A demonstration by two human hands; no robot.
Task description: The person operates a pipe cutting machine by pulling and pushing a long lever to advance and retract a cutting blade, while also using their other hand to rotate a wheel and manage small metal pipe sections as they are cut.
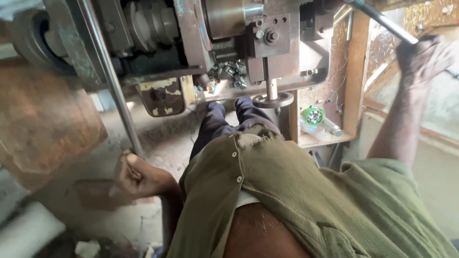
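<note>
I look down my own green shirt at a metal lathe-like machine [229, 48]. My left hand [136, 174] is closed around the lower end of a long grey steel lever [112, 81] that slants up to the machine's left side. At the upper right, my right hand [423, 57] grips another metal lever handle [382, 21] that runs up and left toward the machine. Several small dark metal parts [229, 71] lie piled on the machine bed. A round handwheel [272, 99] sits at the front of the machine.
A wooden shelf [354, 71] on the right holds a green container of small parts [313, 115] and a metal cylinder [331, 127]. A rusty brown panel [48, 124] stands at left. The dusty floor [158, 138] lies below, with white scraps [28, 231] at lower left.
</note>
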